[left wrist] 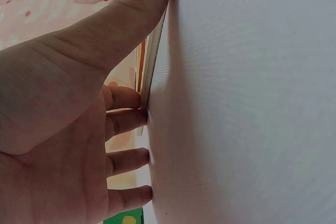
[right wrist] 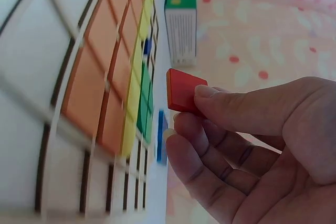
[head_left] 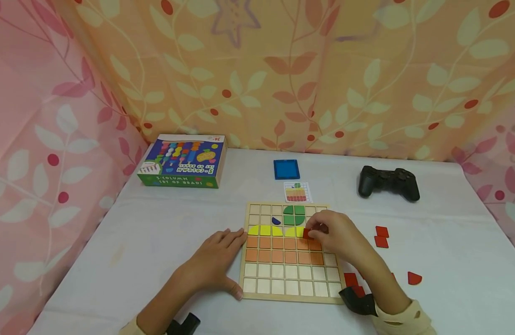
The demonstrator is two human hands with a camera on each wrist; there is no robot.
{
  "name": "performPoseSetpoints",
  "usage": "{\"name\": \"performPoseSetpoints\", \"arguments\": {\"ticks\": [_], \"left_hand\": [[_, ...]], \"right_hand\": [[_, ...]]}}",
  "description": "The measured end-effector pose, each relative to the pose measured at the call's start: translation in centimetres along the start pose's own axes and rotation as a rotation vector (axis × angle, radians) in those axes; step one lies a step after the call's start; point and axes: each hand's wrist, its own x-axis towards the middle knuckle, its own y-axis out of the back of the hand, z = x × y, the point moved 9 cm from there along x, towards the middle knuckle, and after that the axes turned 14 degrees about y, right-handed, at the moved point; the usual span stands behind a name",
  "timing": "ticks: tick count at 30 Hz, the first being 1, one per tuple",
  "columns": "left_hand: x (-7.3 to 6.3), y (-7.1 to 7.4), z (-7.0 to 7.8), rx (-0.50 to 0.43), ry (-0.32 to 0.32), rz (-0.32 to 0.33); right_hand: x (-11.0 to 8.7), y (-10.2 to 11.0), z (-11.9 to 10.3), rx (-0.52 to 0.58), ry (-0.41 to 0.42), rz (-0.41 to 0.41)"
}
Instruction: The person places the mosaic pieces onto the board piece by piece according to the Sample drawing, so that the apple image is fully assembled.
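A wooden grid board lies on the table, with two rows of orange square tiles, rounded yellow tiles above them, green tiles and a dark blue piece. My right hand pinches a red square tile between thumb and fingers, above the board in the right wrist view. Against the board's left edge rests my left hand, its fingers straight and thumb spread, touching the side. The lower rows of the grid show bare cells.
Loose red tiles lie right of the board, some partly behind my right wrist. A pattern card and a blue square frame sit beyond it. A bead-set box stands back left, a black game controller back right.
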Motion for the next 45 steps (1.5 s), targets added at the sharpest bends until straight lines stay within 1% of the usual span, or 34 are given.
{"name": "performPoseSetpoints", "arguments": {"ticks": [5, 13, 20, 22, 25, 27, 31, 33, 37, 40, 45], "left_hand": [[-0.1, 0.1, 0.0, -0.010, 0.002, 0.004], [0.0, -0.1, -0.2, -0.012, -0.004, 0.001], [-0.1, 0.0, -0.1, -0.011, -0.030, 0.008], [-0.1, 0.1, -0.1, -0.013, -0.040, 0.016], [-0.2, 0.1, 0.0, -0.010, -0.053, 0.021], [-0.2, 0.1, 0.1, -0.010, -0.061, 0.025], [-0.2, 0.1, 0.0, -0.009, -0.056, 0.019], [-0.2, 0.1, 0.0, -0.011, -0.056, 0.020], [-0.3, 0.3, 0.1, -0.011, -0.064, 0.026], [-0.3, 0.3, 0.0, -0.005, -0.063, 0.028], [-0.1, 0.2, 0.1, -0.007, -0.052, 0.017]], "right_hand": [[1.0, -1.5, -2.0, -0.007, 0.061, -0.012], [2.3, -4.4, -5.3, -0.007, 0.187, -0.049], [2.8, -8.5, -8.5, 0.049, 0.272, -0.134], [2.8, -9.7, -9.2, 0.037, 0.295, -0.159], [2.8, -10.9, -9.8, -0.011, 0.307, -0.171], [2.7, -11.3, -9.9, -0.047, 0.311, -0.165], [2.5, -11.5, -9.9, -0.095, 0.322, -0.160], [2.3, -11.6, -10.2, -0.120, 0.342, -0.168], [1.6, -12.0, -11.0, -0.174, 0.413, -0.173], [1.3, -12.3, -11.4, -0.204, 0.456, -0.158], [0.6, -12.1, -11.4, -0.257, 0.495, -0.132]]}}
